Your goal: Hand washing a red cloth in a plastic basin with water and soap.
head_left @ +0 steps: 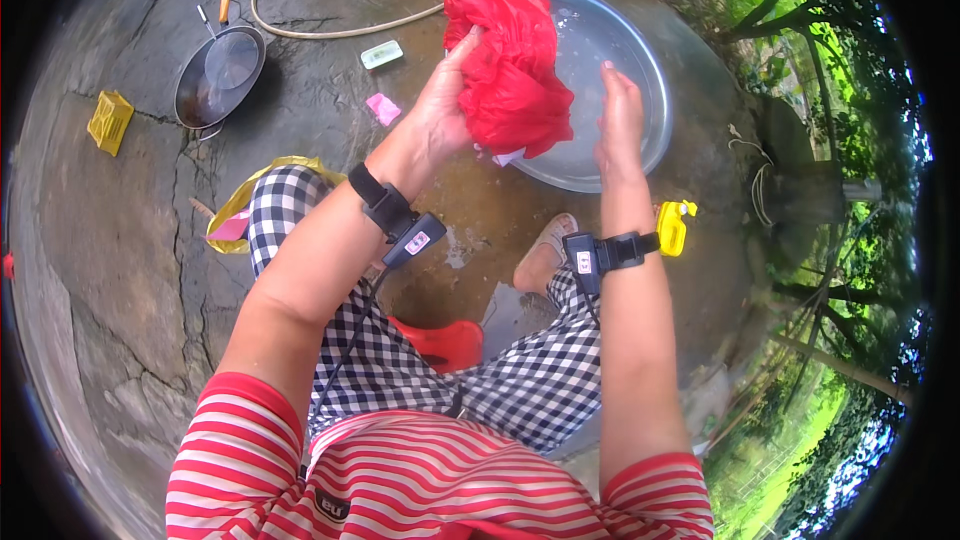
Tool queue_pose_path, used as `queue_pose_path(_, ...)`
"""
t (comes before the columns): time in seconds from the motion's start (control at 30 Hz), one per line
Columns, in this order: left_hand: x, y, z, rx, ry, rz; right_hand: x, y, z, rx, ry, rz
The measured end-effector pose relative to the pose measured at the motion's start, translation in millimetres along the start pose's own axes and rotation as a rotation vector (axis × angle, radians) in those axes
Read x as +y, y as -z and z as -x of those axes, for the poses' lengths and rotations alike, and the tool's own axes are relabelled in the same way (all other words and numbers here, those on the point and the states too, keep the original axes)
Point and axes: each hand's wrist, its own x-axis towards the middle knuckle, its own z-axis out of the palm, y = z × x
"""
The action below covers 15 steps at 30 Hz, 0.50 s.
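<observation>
My left hand (450, 94) grips a bunched, wet-looking red cloth (517, 67), its thumb pressed over the near side. The cloth is held up over the left part of a wide metal basin (658, 90) with water in it. My right hand (621, 116) is raised over the basin's right side, apart from the cloth, with nothing seen in it; its palm is turned towards the cloth and its fingers partly overlap in this view. A small bit of white cloth shows beneath the red one.
A yellow bottle (672, 229) stands right of the basin. Farther left are a soap dish (382, 55), a pink cloth piece (384, 109), a pan (247, 82) with a strainer, and a yellow plastic basket (111, 122). A hose (330, 34) curves behind. A red stool (450, 345) is beneath me.
</observation>
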Motion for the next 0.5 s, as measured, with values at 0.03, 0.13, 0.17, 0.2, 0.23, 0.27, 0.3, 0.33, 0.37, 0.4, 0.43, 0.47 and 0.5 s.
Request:
queue_pose_path(0.03,3,3,3,0.002,0.0,-0.004,4,-8,8,-0.073,-0.248,-0.059)
queue_pose_path(0.13,3,5,-1,-0.067,-0.17,-0.253,70,-21,3,-0.359,-0.708,-0.535)
queue_pose_path(0.17,6,12,2,-0.057,-0.174,-0.26,68,-31,13,-0.366,-0.716,-0.543)
queue_pose_path(0.2,7,15,4,-0.048,-0.225,-0.326,56,-37,27,-0.472,-0.804,-0.762)
queue_pose_path(0.23,7,19,5,-0.043,-0.271,-0.392,44,-41,36,-0.573,-0.881,-0.984)
queue_pose_path(0.27,8,25,2,-0.069,-0.224,-0.32,34,-42,37,-0.564,-0.876,-0.995)
queue_pose_path(0.3,5,22,-4,-0.086,-0.192,-0.322,26,-33,33,-0.625,-0.751,-1.023)
queue_pose_path(0.33,4,20,-6,-0.037,-0.109,-0.251,20,-26,32,-0.679,-0.625,-1.049)
queue_pose_path(0.37,3,19,-7,0.014,-0.02,-0.184,14,-23,31,-0.636,-0.605,-1.065)
queue_pose_path(0.4,4,23,-6,0.036,0.006,-0.175,6,-19,29,-0.579,-0.6,-1.025)
queue_pose_path(0.43,10,29,-4,0.096,-0.007,-0.252,5,-19,28,-0.515,-0.598,-0.99)
queue_pose_path(0.47,12,29,-2,0.165,-0.078,-0.495,10,-22,27,-0.432,-0.44,-0.874)
queue_pose_path(0.5,24,38,2,0.171,-0.139,-0.552,10,-34,25,-0.354,-0.293,-0.756)
